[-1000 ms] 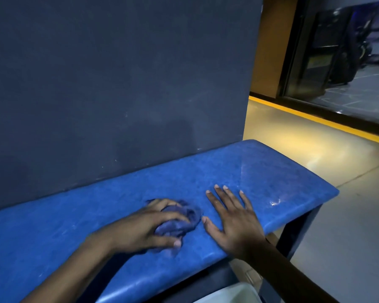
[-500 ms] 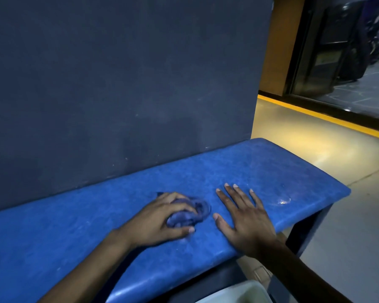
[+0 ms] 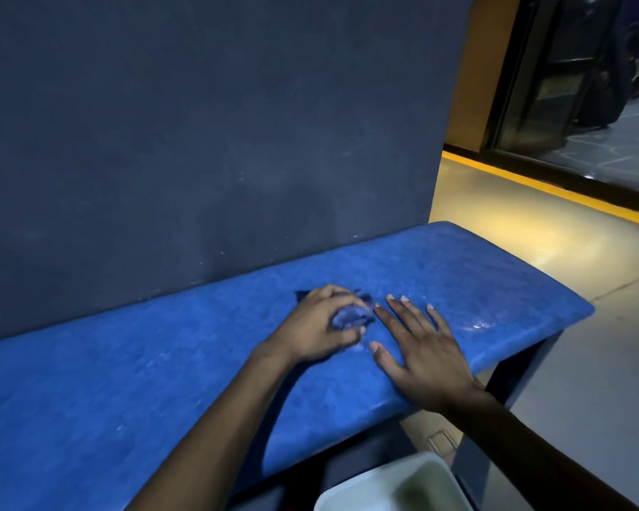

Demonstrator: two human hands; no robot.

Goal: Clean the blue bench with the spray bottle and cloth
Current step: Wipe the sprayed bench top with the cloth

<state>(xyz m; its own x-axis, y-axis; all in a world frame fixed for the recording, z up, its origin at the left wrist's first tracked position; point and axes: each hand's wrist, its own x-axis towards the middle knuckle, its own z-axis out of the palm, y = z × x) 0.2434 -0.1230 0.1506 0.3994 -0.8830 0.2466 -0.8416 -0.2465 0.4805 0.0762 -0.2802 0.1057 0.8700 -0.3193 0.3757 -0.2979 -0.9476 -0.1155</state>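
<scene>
The blue bench (image 3: 133, 392) runs across the view against a dark wall. My left hand (image 3: 318, 328) presses a crumpled blue cloth (image 3: 351, 316) onto the seat near its middle, fingers curled over it. Just to the right, my right hand (image 3: 421, 350) lies flat on the seat with fingers spread, its index fingertip almost touching the cloth. A small wet glint (image 3: 476, 325) shows near the bench's right end. No spray bottle is in view.
A dark grey wall (image 3: 200, 142) rises directly behind the bench. A pale plastic bin (image 3: 391, 488) stands on the floor below the front edge. Lit floor (image 3: 532, 245) with a yellow strip (image 3: 554, 189) and a glass door lie to the right.
My left hand has slid the cloth away from me toward the wall, closing up to my right hand's fingers. The right hand has stayed flat on the seat.
</scene>
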